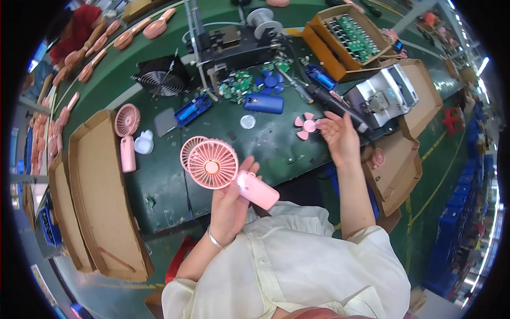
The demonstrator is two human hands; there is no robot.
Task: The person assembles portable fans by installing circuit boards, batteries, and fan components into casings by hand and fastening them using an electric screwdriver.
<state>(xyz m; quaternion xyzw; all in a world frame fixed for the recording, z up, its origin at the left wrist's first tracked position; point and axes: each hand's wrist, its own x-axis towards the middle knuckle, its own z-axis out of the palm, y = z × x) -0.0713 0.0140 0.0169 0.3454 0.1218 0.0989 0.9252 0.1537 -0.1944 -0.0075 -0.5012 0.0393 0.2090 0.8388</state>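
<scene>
My left hand (229, 204) is closed around a pink handheld fan (257, 190), which lies tilted over the near table edge. Its round grille faces up, and a second pink ring (187, 151) shows partly behind it. My right hand (340, 137) is open, fingers loosely curled and apart, beside a pink fan blade (307, 126) lying on the table. The fingertips come very close to one blade tip; whether they touch it I cannot tell. A clear round disc (247, 122) and a blue fan body (263, 103) lie farther in.
Another pink fan (127, 153) lies at left by a long cardboard tray (103, 196). Green circuit boards (237, 85), a black machine (234, 50) and a black cooling fan (162, 80) stand farther back. At right are a white-grey device (380, 98) and a box of boards (319, 45).
</scene>
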